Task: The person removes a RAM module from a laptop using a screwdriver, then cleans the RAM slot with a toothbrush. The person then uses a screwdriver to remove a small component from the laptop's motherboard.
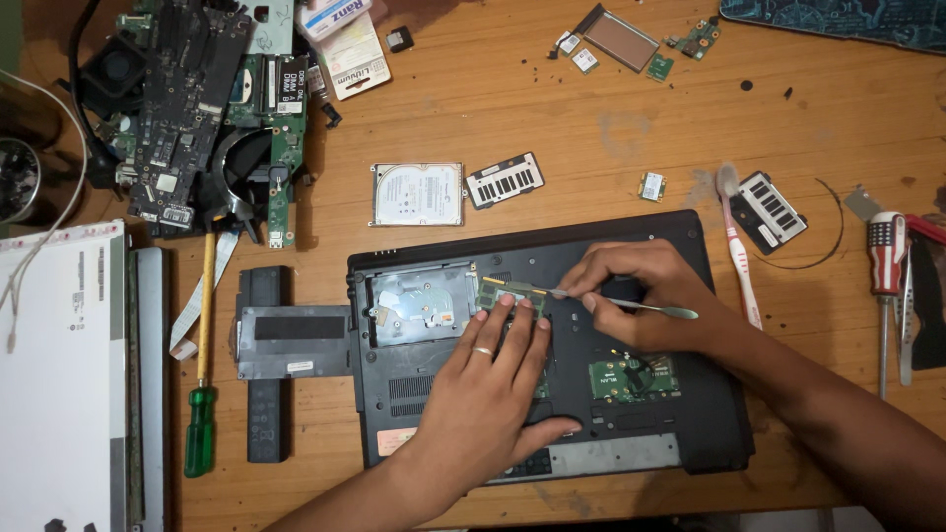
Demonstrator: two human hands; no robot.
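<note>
A black laptop base (680, 433) lies upside down on the wooden table with its bottom covers off. My left hand (488, 389) rests flat on it, fingertips pressing a green memory module (512, 296) in its open slot. My right hand (641, 296) grips a thin metal pry tool (670, 311), whose tip points left at the module's edge. An empty drive bay (419, 305) sits open to the left of the module. A small green circuit card (636, 377) shows in another opening under my right forearm.
A silver hard drive (417, 194) and a vented cover (505, 180) lie behind the laptop. A battery and panel (268, 345), a green-handled screwdriver (202, 394), stacked motherboards (197, 108), a screen panel (59, 384), a toothbrush (737, 246) and another screwdriver (887, 266) surround it.
</note>
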